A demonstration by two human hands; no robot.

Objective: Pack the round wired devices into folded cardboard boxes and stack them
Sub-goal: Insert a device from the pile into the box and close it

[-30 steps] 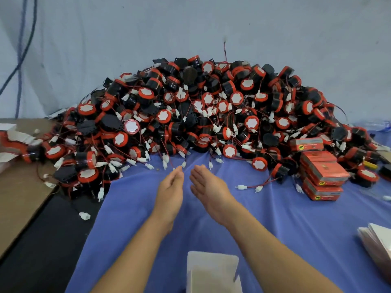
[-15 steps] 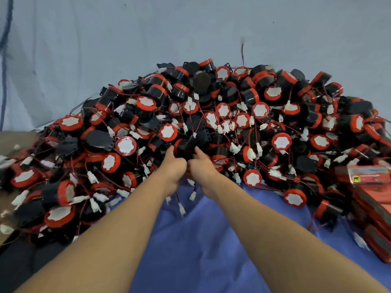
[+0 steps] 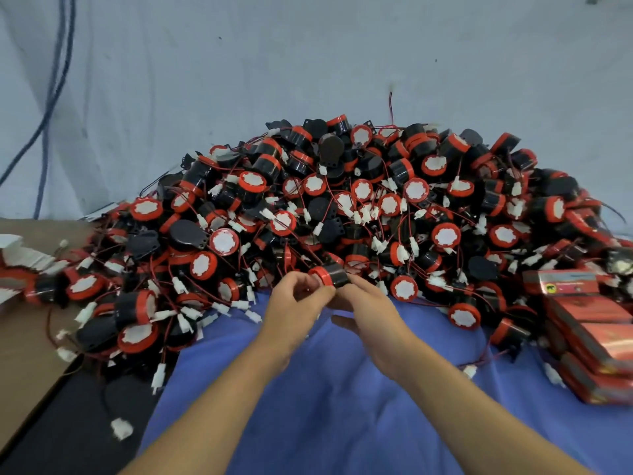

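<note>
A blue cloth (image 3: 342, 406) covers the surface, heaped with a pile (image 3: 376, 200) of black-and-red round wired devices against a pale wall (image 3: 239, 80). At the pile's near edge, the left hand (image 3: 294, 310) and right hand (image 3: 371, 311) both pinch one device (image 3: 334, 276); orange boxes (image 3: 589, 337) are stacked at right.

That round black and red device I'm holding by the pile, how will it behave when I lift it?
The device looks like rigid plastic, pinched between the left hand and right hand, so probably light. Its thin wire is probably floppy and may snag in the tangled pile. On its side it could roll.
</note>
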